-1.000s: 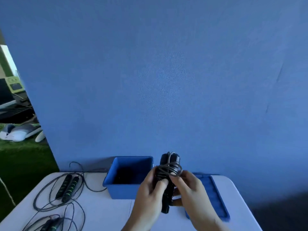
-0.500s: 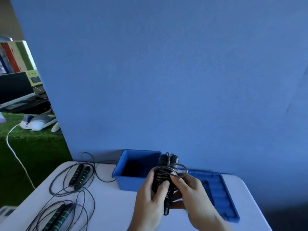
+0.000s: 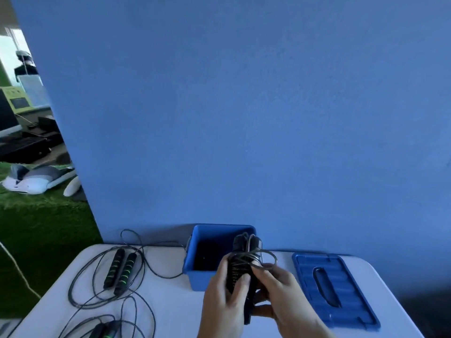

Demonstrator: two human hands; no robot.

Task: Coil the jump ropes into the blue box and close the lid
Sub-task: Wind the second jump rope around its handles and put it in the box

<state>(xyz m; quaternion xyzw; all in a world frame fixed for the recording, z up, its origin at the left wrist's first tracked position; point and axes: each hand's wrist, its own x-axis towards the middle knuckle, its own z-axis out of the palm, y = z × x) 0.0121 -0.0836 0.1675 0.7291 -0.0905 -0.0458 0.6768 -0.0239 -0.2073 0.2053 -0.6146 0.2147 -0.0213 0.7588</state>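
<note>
Fingers (image 3: 240, 285) of both hands curl round the coiled jump rope (image 3: 244, 264), held upright just before the blue box (image 3: 195, 276).

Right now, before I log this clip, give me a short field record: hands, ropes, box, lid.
left hand: grips the held jump rope, cord wound round its paired handles
right hand: holds the same bundle, pinching a cord loop
blue box: open, behind the hands; inside too dark to tell
lid: flat on the table, right of the box
loose jump rope: uncoiled, far left of table
second loose jump rope: near left edge, partly cut off
</note>
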